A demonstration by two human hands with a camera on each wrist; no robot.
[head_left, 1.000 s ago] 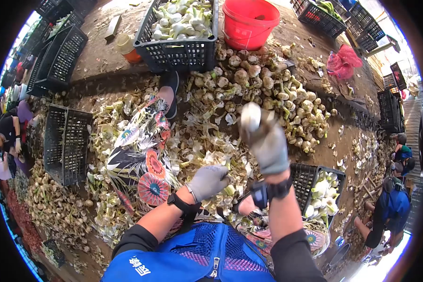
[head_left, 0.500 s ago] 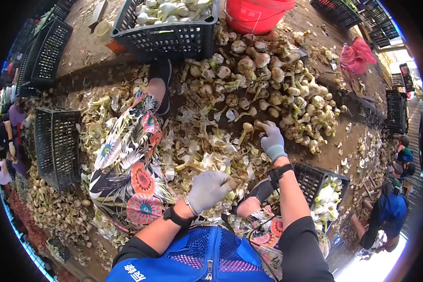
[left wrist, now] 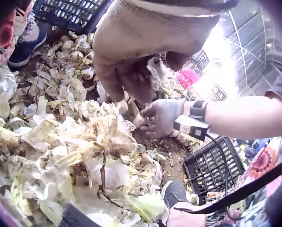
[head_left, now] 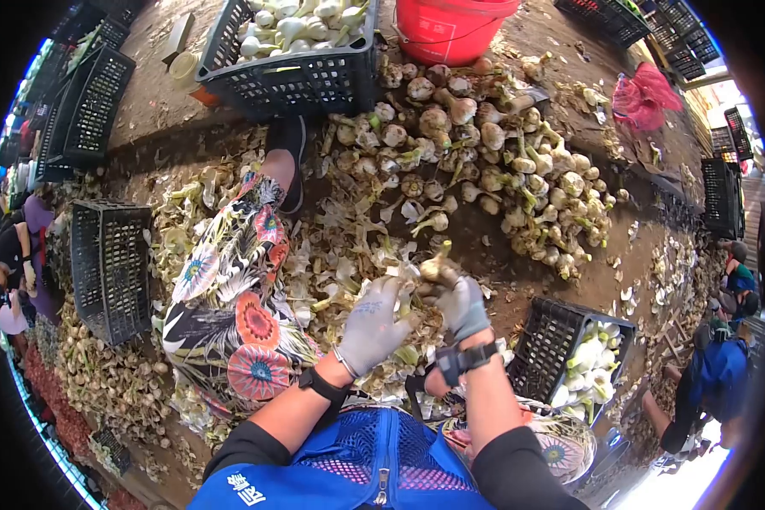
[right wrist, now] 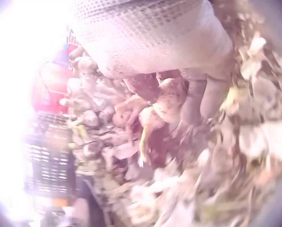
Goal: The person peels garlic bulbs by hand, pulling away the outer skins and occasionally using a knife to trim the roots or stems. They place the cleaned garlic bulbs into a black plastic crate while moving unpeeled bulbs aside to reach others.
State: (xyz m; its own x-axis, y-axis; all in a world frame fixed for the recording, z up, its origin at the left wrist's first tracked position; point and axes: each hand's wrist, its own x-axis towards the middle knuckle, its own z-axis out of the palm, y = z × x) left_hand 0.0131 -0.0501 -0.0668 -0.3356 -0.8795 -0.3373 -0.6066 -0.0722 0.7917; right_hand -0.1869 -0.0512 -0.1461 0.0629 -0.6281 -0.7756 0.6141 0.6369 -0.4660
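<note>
My gloved right hand point(head_left: 462, 309) grips an unpeeled garlic bulb point(head_left: 436, 269), its stem showing past the fingers. In the right wrist view, the brownish bulb point(right wrist: 170, 101) is under the curled fingers. Just left of it, my gloved left hand point(head_left: 374, 326) has loosely bent fingers, their tips close to the right hand. From the left wrist, a gap shows between the left hand's point(left wrist: 150, 42) thumb and fingers, with nothing gripped there. Below both hands lies a heap of papery garlic skins point(left wrist: 98, 156). Ahead spreads a pile of unpeeled garlic point(head_left: 561, 187).
A black crate point(head_left: 540, 344) with white peeled garlic point(head_left: 591, 361) stands at my right knee. Another full crate point(head_left: 293, 85) and a red bucket point(head_left: 450, 34) are ahead. One more black crate point(head_left: 112, 272) stands on the left. Other people sit at both sides.
My right hand was raised with a white peeled bulb, then reached, without that bulb, to the near edge of the pile. It has come back beside the left hand with an unpeeled bulb.
</note>
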